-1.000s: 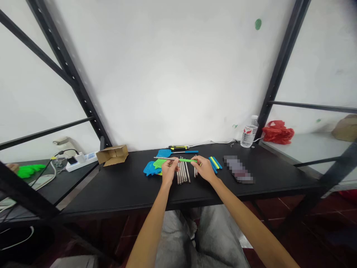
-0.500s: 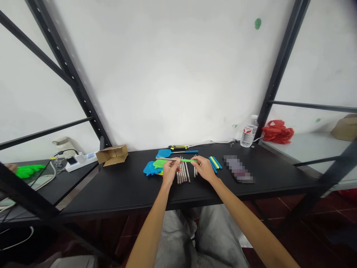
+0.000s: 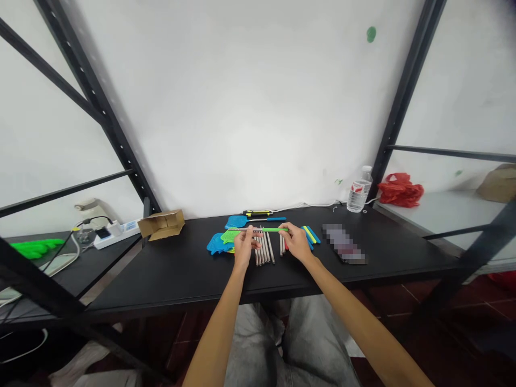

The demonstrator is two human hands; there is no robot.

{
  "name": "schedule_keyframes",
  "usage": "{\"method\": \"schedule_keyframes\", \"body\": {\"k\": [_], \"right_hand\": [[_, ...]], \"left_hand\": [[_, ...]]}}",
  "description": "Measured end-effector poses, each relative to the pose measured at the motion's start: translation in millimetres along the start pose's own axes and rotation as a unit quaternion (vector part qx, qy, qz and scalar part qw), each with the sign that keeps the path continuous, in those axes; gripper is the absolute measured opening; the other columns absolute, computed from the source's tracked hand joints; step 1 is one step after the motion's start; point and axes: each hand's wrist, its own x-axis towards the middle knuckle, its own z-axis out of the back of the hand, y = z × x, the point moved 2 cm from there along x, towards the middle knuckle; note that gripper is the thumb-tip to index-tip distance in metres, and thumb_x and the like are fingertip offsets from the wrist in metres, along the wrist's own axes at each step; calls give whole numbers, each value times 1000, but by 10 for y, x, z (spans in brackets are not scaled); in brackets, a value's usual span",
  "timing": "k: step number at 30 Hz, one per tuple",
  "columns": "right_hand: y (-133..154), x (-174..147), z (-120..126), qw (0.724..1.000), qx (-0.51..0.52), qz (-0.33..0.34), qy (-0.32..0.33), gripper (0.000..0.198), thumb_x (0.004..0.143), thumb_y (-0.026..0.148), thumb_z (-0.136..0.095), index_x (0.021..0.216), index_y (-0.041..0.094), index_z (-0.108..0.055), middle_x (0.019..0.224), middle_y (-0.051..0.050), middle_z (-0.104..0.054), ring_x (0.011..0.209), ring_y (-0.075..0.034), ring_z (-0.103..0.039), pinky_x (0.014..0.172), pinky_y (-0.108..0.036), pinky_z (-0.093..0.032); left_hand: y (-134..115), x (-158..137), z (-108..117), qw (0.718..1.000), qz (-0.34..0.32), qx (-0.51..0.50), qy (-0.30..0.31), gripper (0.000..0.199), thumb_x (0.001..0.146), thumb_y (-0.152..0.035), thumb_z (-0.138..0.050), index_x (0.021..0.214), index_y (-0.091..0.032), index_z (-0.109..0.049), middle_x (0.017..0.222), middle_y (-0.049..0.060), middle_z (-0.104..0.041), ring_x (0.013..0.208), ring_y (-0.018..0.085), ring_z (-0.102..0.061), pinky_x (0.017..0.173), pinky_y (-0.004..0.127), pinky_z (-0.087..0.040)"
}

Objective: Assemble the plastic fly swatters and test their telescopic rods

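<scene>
Bright green handle [image 3: 274, 230], silver rods [image 3: 265, 250]

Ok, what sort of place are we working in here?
Probably a small workroom or workshop, though I can't be sure: a black table set within dark metal framing, loose metal rods lying side by side, and a power strip off to the left.

I lose part of the metal shaft [image 3: 258, 229] behind the left fingers [image 3: 250, 235], over the metal rods [image 3: 265, 250]. To the rods' right, the right fingers [image 3: 292, 233] cover the end of the green handle [image 3: 271, 229], pixels obscure the phone [image 3: 345, 244], and print on the bottle [image 3: 358, 194] is unreadable. Far left of them, my view crops something green [image 3: 37, 248].
</scene>
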Motion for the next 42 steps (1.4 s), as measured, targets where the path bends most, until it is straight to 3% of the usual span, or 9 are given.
{"method": "schedule_keyframes", "body": {"k": [4,22,42], "right_hand": [[0,-3,-2,1000,3,-6,-1,29,93,43,-49,94,21,-67,64,1,-57,56,-15,-50,53,-26,-32],[-17,-12,6,1000,-1,-19,19,31,93,47,-51,94,22,-69,56,2,-53,50,-16,-48,51,-27,-33],[35,-41,25,995,-40,37,80,35,99,44,-44,94,23,-72,75,-2,-71,60,-17,-59,59,-27,-37]], "left_hand": [[15,16,28,999,-16,-4,-30,49,76,-60,-69,82,-12,-62,81,12,-73,44,11,-57,42,24,-46],[-19,5,44,999,-39,23,-19,47,78,-57,-69,92,-12,-67,83,10,-74,45,10,-56,44,25,-47],[-7,22,98,999,-23,27,36,46,79,-56,-69,92,-12,-67,80,7,-72,43,8,-53,41,23,-42]]}}
